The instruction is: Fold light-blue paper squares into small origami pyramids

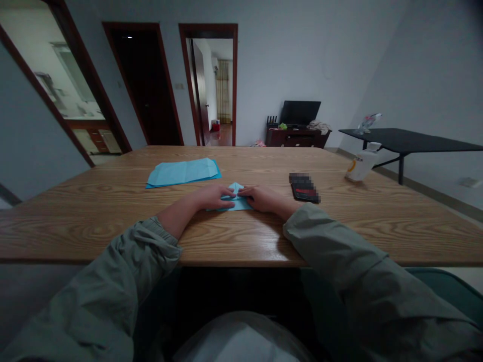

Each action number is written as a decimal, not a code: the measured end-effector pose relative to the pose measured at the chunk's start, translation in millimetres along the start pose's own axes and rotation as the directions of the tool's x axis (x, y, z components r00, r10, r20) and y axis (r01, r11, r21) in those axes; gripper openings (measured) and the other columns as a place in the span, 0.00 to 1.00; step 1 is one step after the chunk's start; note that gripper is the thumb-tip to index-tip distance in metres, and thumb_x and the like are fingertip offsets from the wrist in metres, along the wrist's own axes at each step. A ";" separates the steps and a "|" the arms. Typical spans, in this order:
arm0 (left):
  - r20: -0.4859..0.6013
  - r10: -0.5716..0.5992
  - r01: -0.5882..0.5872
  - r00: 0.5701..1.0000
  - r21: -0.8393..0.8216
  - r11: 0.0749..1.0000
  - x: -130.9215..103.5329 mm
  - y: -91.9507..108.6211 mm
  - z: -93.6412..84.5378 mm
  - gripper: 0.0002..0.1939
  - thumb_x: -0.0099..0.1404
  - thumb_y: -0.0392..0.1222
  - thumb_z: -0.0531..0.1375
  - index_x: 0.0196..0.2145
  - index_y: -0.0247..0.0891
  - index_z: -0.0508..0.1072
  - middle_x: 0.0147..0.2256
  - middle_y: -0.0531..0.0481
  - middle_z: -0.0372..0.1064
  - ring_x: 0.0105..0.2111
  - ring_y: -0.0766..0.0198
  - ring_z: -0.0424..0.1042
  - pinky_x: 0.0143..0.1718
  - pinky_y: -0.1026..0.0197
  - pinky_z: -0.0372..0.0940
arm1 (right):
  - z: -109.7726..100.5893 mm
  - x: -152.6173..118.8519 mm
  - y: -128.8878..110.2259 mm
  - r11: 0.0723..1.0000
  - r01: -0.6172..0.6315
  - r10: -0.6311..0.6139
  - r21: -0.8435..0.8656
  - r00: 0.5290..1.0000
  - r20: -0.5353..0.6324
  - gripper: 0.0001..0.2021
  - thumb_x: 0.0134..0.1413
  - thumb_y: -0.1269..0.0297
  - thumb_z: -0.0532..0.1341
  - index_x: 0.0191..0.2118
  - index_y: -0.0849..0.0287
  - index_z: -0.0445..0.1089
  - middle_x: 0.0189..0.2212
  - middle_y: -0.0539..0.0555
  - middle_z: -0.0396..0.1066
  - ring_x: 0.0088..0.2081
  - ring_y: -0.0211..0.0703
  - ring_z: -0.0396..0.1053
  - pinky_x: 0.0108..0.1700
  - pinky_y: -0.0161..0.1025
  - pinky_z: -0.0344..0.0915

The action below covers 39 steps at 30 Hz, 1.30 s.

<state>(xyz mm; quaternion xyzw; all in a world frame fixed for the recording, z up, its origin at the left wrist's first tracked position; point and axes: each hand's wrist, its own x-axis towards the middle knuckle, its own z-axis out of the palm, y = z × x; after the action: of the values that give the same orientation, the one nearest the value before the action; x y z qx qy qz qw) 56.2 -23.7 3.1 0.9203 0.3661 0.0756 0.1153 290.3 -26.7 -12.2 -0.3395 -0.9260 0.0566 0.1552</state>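
A small light-blue folded paper (pixel 240 204) lies on the wooden table in front of me, with a pointed peak at its far side and a wide straight strip at its near side. My left hand (pixel 214 196) rests on its left part, the index finger and thumb apart and reaching over the paper. From the other side my right hand (pixel 264 197) touches the paper, its fingers stretched toward the peak and the thumb lower down. Both hands press from above, and their fingertips nearly meet at the middle. The hands hide the paper's left and right ends.
Larger blue sheets (pixel 183 172) lie stacked at the far left of the wooden table (pixel 234 241). A dark phone-like object (pixel 304 188), partly blurred out, lies to the right. Farther right stands a white bottle (pixel 363 162). A black table (pixel 411 140) is beyond it.
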 end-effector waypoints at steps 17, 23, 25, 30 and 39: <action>0.044 -0.049 0.051 0.998 -0.028 0.998 -4.3 8.3 -5.9 0.33 0.55 0.62 0.61 0.54 0.42 0.71 0.55 0.48 0.67 0.52 0.56 0.67 0.54 0.61 0.58 | -5.9 -4.4 -3.4 0.997 -0.078 0.073 0.023 0.983 0.167 0.38 0.50 0.48 0.62 0.63 0.63 0.59 0.65 0.61 0.51 0.65 0.55 0.50 0.64 0.46 0.49; 0.023 -0.031 0.032 0.999 -0.048 0.998 -2.3 2.1 -4.0 0.33 0.55 0.62 0.60 0.54 0.42 0.71 0.54 0.48 0.68 0.51 0.57 0.68 0.52 0.62 0.58 | -5.9 -5.0 -1.5 0.995 -0.083 0.074 0.053 0.986 0.147 0.36 0.51 0.49 0.62 0.63 0.63 0.60 0.63 0.60 0.55 0.64 0.54 0.52 0.64 0.46 0.50; 0.024 -0.068 0.070 0.997 -0.071 0.995 -1.3 -1.0 -3.8 0.35 0.54 0.64 0.61 0.54 0.42 0.71 0.53 0.48 0.69 0.50 0.56 0.68 0.51 0.62 0.59 | -6.8 -5.4 -1.7 0.995 -0.090 0.083 0.041 0.986 0.141 0.35 0.51 0.49 0.62 0.63 0.63 0.61 0.63 0.60 0.56 0.64 0.55 0.52 0.64 0.46 0.50; 0.050 -0.135 0.141 0.990 -0.140 0.980 -3.2 -4.1 -7.1 0.35 0.51 0.65 0.62 0.52 0.43 0.73 0.49 0.50 0.72 0.45 0.58 0.71 0.45 0.64 0.60 | -9.8 -6.2 -4.6 0.995 -0.089 0.082 0.053 0.988 0.131 0.35 0.51 0.49 0.62 0.62 0.62 0.62 0.62 0.60 0.57 0.62 0.55 0.56 0.63 0.46 0.52; -0.051 -0.148 0.142 0.988 -0.113 0.983 -9.7 1.0 -12.1 0.21 0.62 0.53 0.54 0.45 0.40 0.77 0.40 0.50 0.76 0.37 0.62 0.71 0.39 0.64 0.61 | -18.5 -7.2 -9.5 0.995 -0.071 0.067 0.065 0.996 0.065 0.21 0.58 0.51 0.58 0.51 0.59 0.73 0.49 0.58 0.73 0.47 0.50 0.71 0.50 0.40 0.63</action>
<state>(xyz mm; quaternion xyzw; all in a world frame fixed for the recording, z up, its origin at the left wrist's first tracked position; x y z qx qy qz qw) 47.1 -29.2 14.5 0.8809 0.4309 0.1141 0.1595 295.7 -38.6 5.5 -0.3641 -0.9156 0.1037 0.1355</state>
